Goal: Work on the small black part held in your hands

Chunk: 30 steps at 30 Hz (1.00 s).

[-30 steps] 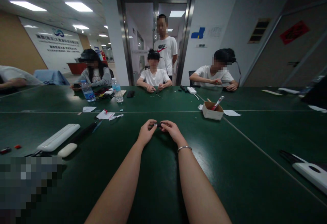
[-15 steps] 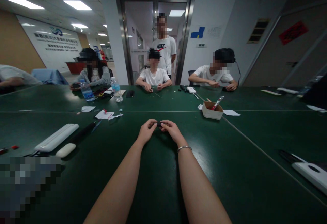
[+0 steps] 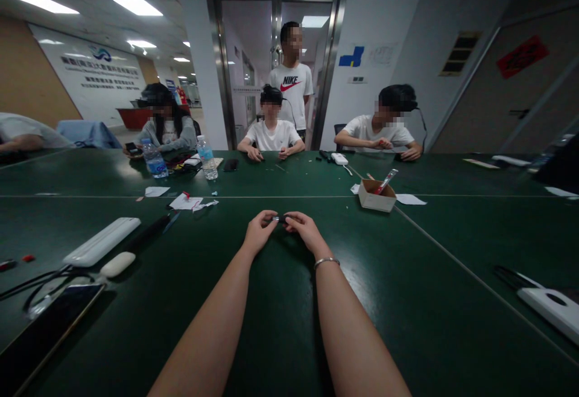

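Note:
Above the dark green table [image 3: 280,300], my two hands meet at a small dark object [image 3: 281,219] with a shiny, silvery end toward the left. My left hand [image 3: 261,228] pinches the silvery end between thumb and fingertips. Closed on the dark end is my right hand [image 3: 302,228], with a metal bangle on its wrist. The object is too small to identify, and the fingertips partly cover it.
An open box [image 3: 377,201] with a tool in it stands ahead on the right. Paper scraps [image 3: 185,201] and bottles [image 3: 209,161] lie or stand ahead left. A white device [image 3: 103,241] and phone [image 3: 49,330] are at left. Several people are across the table.
A silvery end of the object now shows between my hands, where only a dark part showed before. My hands have hardly moved.

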{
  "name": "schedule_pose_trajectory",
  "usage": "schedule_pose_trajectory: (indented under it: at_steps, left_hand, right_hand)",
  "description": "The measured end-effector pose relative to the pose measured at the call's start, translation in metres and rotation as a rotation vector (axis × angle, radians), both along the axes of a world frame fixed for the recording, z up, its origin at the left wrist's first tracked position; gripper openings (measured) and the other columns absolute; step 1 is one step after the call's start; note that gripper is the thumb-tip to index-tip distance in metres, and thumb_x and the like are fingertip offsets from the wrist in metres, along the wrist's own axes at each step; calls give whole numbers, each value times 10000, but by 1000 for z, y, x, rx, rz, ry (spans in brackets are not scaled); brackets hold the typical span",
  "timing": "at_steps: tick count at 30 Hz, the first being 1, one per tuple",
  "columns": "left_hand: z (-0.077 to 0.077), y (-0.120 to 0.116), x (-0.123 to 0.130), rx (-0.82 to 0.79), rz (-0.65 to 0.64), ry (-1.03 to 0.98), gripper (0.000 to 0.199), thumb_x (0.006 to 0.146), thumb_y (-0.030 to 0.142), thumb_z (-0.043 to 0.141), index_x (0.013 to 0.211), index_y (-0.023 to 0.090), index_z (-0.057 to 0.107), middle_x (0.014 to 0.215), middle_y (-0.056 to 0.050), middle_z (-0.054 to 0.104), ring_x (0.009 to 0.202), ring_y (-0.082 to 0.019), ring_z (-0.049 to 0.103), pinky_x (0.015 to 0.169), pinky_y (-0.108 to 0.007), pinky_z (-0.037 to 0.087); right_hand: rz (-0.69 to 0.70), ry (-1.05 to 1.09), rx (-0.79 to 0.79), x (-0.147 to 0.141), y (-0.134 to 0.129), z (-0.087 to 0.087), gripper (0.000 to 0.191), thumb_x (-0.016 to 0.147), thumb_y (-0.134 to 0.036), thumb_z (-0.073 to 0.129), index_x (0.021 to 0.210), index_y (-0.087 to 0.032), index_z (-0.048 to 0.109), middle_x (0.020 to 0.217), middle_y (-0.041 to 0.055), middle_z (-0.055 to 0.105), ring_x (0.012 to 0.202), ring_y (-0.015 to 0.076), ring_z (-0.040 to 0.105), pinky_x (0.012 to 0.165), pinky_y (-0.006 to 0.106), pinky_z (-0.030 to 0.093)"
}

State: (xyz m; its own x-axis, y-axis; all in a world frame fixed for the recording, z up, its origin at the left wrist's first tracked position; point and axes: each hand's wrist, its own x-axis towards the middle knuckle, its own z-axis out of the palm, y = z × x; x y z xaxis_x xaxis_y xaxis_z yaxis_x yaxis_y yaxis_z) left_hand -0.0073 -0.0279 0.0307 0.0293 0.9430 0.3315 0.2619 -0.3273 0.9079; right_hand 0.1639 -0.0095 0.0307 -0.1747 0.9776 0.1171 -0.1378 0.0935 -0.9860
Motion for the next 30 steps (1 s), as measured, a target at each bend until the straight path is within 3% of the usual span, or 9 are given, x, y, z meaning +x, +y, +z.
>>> schedule_pose_trajectory:
  at_steps: [8,15,22,26,30]
  left_hand:
    - [-5,3,2,-71,-47,-72,293,794,400,576,976,175,623,909,-55,655,761,-152,610,684,-279,498]
    - [-7,5,3,-51,-34,-85,268,726,353,655,906,155,646,852,-58,671,808,-171,629,773,-298,486]
    - [-10,7,1,-91,-49,-44,297,783,421,591,913,160,650,850,-64,671,795,-179,627,734,-302,486]
    - [-7,4,1,-46,-7,-39,328,785,396,598,1048,201,610,948,-53,653,797,-154,614,725,-282,481]
    - [-3,1,2,-53,-46,-50,280,798,409,575,979,199,616,855,-28,640,720,-135,596,674,-261,477]
  right_hand:
    - [-1,-9,6,0,0,-1,326,636,-354,744,898,-167,687,703,24,676,610,128,590,639,279,471]
    - [2,-6,11,1,1,-2,339,646,-365,739,906,-154,684,666,19,662,616,130,593,632,274,466]
    - [8,-5,14,0,1,-2,328,641,-350,742,903,-162,687,682,20,665,618,132,591,640,281,467]
    - [9,-8,18,0,1,-2,328,634,-349,747,899,-164,687,681,19,662,624,134,593,640,283,466]
    - [13,-17,19,0,1,-2,322,634,-349,746,891,-164,687,672,15,658,622,132,592,639,281,465]
